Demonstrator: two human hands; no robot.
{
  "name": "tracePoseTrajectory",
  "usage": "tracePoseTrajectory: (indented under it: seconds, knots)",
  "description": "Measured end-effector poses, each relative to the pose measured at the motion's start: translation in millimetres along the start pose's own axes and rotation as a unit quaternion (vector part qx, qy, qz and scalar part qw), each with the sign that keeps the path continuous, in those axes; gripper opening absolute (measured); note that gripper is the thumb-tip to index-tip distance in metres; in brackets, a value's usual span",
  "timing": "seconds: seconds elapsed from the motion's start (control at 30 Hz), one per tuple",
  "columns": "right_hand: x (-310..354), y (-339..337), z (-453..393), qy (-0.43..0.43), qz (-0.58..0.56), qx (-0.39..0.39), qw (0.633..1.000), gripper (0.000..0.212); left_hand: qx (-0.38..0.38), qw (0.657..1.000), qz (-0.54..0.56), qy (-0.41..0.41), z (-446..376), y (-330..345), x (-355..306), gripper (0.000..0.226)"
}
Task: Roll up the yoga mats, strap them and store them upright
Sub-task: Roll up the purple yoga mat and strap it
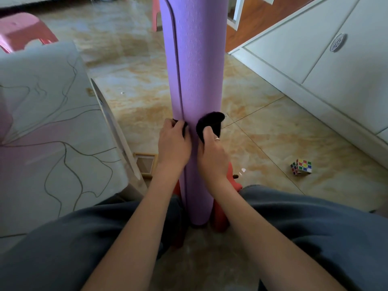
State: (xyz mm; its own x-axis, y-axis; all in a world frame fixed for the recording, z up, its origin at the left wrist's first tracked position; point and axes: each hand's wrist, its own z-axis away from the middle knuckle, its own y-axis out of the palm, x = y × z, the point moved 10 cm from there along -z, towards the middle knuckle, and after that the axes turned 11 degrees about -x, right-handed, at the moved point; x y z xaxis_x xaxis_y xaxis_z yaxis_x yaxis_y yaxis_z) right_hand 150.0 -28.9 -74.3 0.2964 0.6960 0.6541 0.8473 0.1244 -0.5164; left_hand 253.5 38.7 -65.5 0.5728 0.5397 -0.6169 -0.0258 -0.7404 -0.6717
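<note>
From the head view I see the rolled purple mat (193, 80) lying on the floor between my knees, long axis running away from me, left hand (173, 141) and right hand (212, 152) each pinching a black strap (210, 123) end across it.

Purple mat (195, 66), black strap (210, 122)

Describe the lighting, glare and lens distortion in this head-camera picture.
Head view: daylight falls from the upper frame, leaving pale glare on the floor tiles; the lap and forearms at the bottom sit in shadow. Wide-angle bending bows the cabinet edge. The mat and both hands, left and right, look sharp; the black strap shows no detail.
</note>
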Motion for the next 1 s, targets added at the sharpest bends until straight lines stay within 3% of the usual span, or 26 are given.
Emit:
tracePoseTrajectory:
  seconds: [0.17, 0.3, 0.6, 0.67, 0.73, 0.9, 1.0]
  knots:
    - [17, 30, -8, -0.101, 0.035, 0.039, 0.993, 0.020, 0.046, 0.998, 0.002, -0.033, -12, 7, 13, 0.023]
    - [4, 59, -16, -0.047, 0.037, 0.106, 0.993, 0.029, 0.050, 0.995, 0.026, -0.079, -19, 1, 28, 0.025]
    - [2, 88, -11, -0.029, -0.019, 0.170, 0.985, 0.028, -0.012, 0.997, 0.005, -0.074, 1, -19, 18, 0.021]
    - [0, 90, -5, -0.035, -0.011, 0.175, 0.984, 0.037, -0.017, 0.994, 0.018, -0.105, 2, -19, 25, 0.023]
    - [-4, 97, 7, -0.070, 0.059, 0.184, 0.979, 0.059, -0.014, 0.990, 0.045, -0.135, 4, -17, 31, 0.024]
    - [-4, 83, 15, -0.139, 0.260, 0.080, 0.952, 0.082, -0.050, 0.979, 0.078, -0.181, 6, -21, 44, 0.022]
    - [1, 81, 12, -0.155, 0.254, 0.057, 0.953, 0.086, -0.076, 0.975, 0.092, -0.190, 4, -27, 48, 0.023]
